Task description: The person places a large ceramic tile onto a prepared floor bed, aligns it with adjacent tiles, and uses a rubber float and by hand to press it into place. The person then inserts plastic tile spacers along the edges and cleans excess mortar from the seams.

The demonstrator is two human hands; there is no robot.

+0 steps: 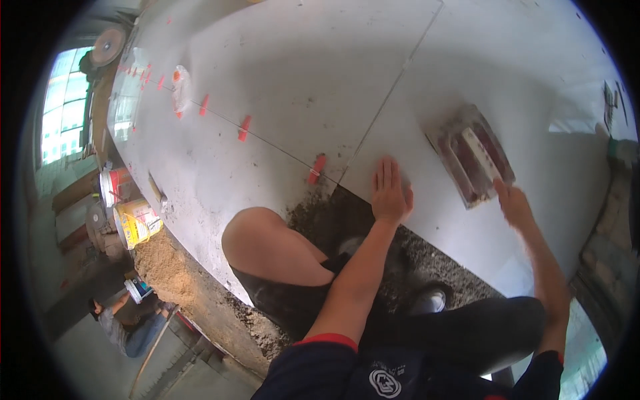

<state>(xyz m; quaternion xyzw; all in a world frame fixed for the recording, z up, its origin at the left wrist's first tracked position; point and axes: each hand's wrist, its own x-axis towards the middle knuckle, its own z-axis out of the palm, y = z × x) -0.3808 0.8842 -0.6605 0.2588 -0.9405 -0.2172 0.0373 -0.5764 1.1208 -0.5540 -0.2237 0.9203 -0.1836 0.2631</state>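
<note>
My left hand (391,195) lies flat on a large pale floor tile (460,233), its fingers stretched out near the tile's corner. My right hand (514,204) grips the near end of a brown, rectangular hand float (465,157) with a pale bar handle. The float's plate is over the tile, and its far edge looks a little blurred. Along the joints to the left stand several red plastic tile clips (317,169); the nearest is beside the corner where the tiles meet. Grey crumbly mortar (437,263) shows along the tile's near edge, under my knees.
A clear bag (181,92) lies on the tiles at the far left. A yellow bucket (139,223) and a red-and-white bucket (115,187) stand beyond the tile edge. Near a sand heap (163,267), another person (133,323) sits low by a small pail (138,289). Mortar crumbs dot the tiles.
</note>
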